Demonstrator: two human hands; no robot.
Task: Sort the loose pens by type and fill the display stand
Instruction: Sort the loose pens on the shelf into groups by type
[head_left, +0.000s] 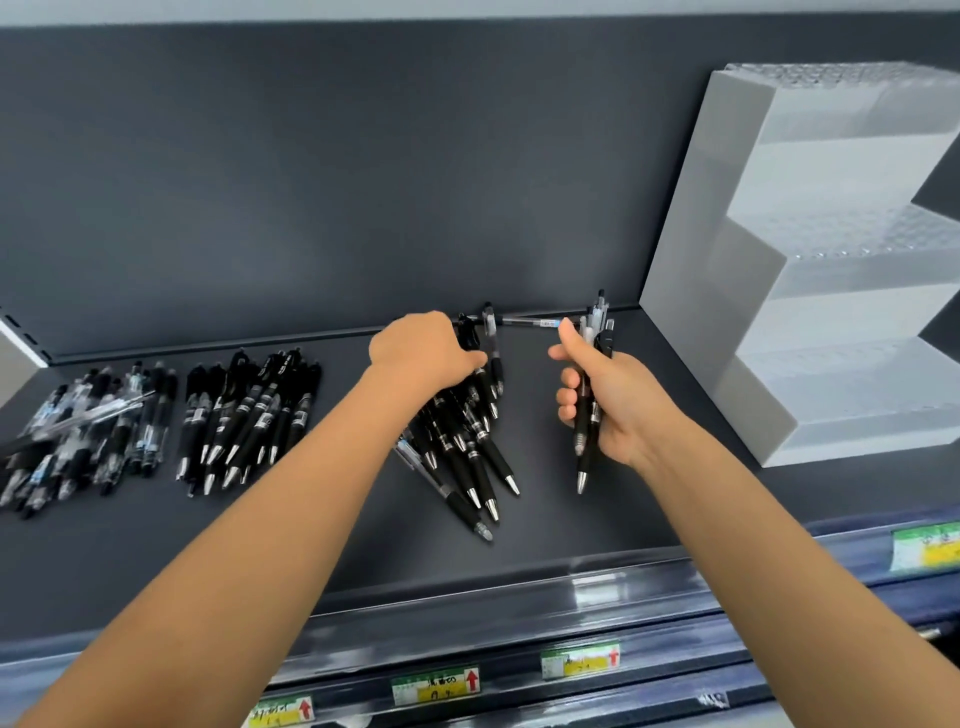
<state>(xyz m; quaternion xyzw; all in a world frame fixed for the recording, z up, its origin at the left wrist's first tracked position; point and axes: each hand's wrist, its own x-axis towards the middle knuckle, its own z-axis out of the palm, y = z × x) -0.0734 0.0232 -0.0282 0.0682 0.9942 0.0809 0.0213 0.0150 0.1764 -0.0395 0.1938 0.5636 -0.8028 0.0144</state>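
While right hand (615, 402) grips pens (584, 421), left hand (421, 353) over pile (467, 457), grip unclear, stand (769, 270) beside.

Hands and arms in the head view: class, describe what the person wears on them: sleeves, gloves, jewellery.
Nothing is worn. The left hand and right hand are gloveless, with no rings showing. The left forearm and right forearm are bare to the frame edge: no sleeves, watch or bracelets.
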